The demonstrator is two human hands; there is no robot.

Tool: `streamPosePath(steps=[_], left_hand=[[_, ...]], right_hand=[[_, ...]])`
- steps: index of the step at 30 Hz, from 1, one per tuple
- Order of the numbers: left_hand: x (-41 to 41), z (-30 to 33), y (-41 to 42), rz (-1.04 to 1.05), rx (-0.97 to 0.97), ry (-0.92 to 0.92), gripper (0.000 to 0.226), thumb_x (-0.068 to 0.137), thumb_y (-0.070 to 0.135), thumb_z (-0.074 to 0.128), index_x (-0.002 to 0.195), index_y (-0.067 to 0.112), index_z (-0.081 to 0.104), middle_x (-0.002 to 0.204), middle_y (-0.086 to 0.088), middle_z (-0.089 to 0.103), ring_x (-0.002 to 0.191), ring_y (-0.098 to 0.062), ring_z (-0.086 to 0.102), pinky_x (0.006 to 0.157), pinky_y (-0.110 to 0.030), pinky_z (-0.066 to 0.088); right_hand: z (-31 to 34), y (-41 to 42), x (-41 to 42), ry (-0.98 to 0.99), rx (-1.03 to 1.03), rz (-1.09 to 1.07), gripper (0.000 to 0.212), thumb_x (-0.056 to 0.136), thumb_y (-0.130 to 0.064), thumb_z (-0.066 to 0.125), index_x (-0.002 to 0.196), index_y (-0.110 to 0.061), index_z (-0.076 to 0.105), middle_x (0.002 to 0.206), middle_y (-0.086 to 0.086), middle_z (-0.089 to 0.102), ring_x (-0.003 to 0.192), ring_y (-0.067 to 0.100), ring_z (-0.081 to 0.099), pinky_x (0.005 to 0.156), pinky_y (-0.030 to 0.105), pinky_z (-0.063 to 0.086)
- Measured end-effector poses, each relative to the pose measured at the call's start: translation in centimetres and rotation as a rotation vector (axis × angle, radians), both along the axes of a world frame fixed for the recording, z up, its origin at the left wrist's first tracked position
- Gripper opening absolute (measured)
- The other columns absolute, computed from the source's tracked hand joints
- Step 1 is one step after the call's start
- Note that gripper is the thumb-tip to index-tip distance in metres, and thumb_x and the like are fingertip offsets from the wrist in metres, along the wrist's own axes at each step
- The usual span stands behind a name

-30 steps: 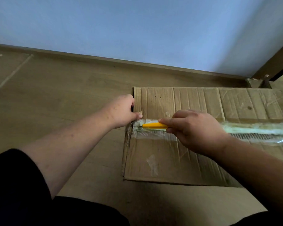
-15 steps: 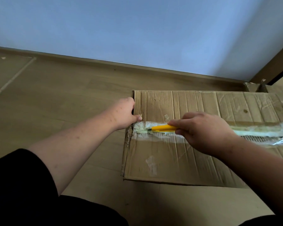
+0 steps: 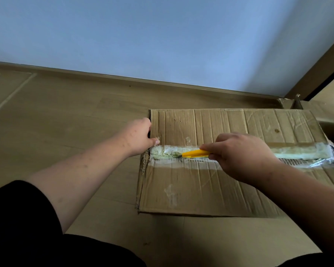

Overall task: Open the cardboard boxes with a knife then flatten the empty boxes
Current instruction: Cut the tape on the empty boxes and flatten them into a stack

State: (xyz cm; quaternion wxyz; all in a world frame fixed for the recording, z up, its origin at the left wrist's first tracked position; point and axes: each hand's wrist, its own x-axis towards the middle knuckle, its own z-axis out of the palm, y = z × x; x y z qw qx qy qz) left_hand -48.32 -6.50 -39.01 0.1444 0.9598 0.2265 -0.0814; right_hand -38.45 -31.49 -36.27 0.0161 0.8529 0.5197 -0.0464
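Observation:
A worn brown cardboard box [image 3: 216,187] lies on the wooden floor, its top flaps joined by a strip of clear tape [image 3: 168,154] along the middle seam. My right hand [image 3: 239,157] grips a yellow knife [image 3: 194,153], blade tip down in the taped seam about a third of the way in from the left end. My left hand [image 3: 141,136] holds the box's left edge, thumb lying on the top flap beside the seam and fingers curled over the side. The seam to the right of the knife looks split, with torn tape at the far right end.
A pale blue wall and wooden skirting board [image 3: 162,80] run behind the box. More cardboard [image 3: 289,103] and a wooden frame [image 3: 316,60] stand at the back right. Bare wooden floor [image 3: 66,116] stretches to the left. My dark-clothed legs fill the bottom edge.
My right hand has drawn the yellow knife to the right along the taped seam, away from my left thumb. My left hand has stayed on the box's left edge.

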Motion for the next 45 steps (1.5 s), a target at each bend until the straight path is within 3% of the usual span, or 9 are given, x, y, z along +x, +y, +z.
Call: streamPosePath(steps=[3,11,17,28,31,39,45], left_hand=[[0.0,-0.1,0.0,-0.006,0.012,0.003,0.033,0.090,0.044,0.066,0.098,0.017,0.050,0.079,0.005,0.051,0.066,-0.006,0.047,0.049,-0.024,0.026],[-0.2,-0.3,0.3,-0.005,0.000,-0.014,0.034,0.090,0.045,0.066,0.100,0.017,0.050,0.079,0.006,0.050,0.067,-0.006,0.046,0.050,-0.026,0.027],[0.0,-0.3,0.3,-0.003,-0.015,0.001,0.035,0.090,0.046,0.065,0.102,0.017,0.049,0.081,0.005,0.050,0.068,-0.008,0.048,0.051,-0.027,0.029],[0.1,-0.3,0.2,0.004,0.012,0.011,0.033,0.089,0.045,0.067,0.098,0.019,0.049,0.082,0.005,0.054,0.070,-0.008,0.050,0.051,-0.027,0.031],[0.1,-0.3,0.2,0.011,0.010,0.009,0.033,0.089,0.045,0.067,0.098,0.019,0.048,0.083,0.005,0.054,0.069,-0.007,0.049,0.052,-0.027,0.031],[0.1,0.0,-0.2,0.011,0.030,0.016,0.031,0.090,0.043,0.066,0.097,0.019,0.047,0.079,0.006,0.051,0.068,-0.007,0.049,0.051,-0.027,0.030],[0.1,0.0,-0.1,0.000,0.038,0.020,0.031,0.091,0.044,0.066,0.095,0.019,0.047,0.080,0.003,0.053,0.069,-0.011,0.052,0.053,-0.029,0.032]], right_hand=[[0.1,-0.2,0.1,0.016,0.002,-0.003,0.041,0.101,-0.042,0.043,0.142,-0.048,0.042,0.105,-0.011,0.057,0.091,0.010,0.053,0.068,0.028,0.048],[-0.7,0.5,0.3,0.021,0.001,0.013,0.041,0.101,-0.044,0.045,0.141,-0.050,0.044,0.104,-0.013,0.057,0.098,0.011,0.055,0.066,0.026,0.036],[0.0,-0.1,0.6,0.033,-0.016,-0.001,0.038,0.100,-0.042,0.046,0.138,-0.050,0.047,0.101,-0.012,0.057,0.092,0.011,0.054,0.069,0.029,0.048],[1.0,-1.9,1.4,0.009,-0.058,-0.083,0.038,0.101,-0.042,0.046,0.138,-0.052,0.045,0.104,-0.014,0.055,0.097,0.011,0.053,0.061,0.025,0.033],[1.0,-2.8,1.8,0.003,-0.066,-0.115,0.038,0.101,-0.042,0.046,0.138,-0.052,0.046,0.101,-0.013,0.055,0.090,0.011,0.051,0.065,0.027,0.036],[1.1,-4.3,2.3,0.032,-0.058,-0.146,0.038,0.100,-0.042,0.048,0.137,-0.052,0.048,0.103,-0.013,0.056,0.099,0.013,0.057,0.074,0.030,0.051],[1.2,-5.3,2.9,0.038,-0.070,-0.175,0.037,0.099,-0.042,0.051,0.135,-0.052,0.051,0.096,-0.015,0.051,0.098,0.011,0.054,0.077,0.031,0.050]])
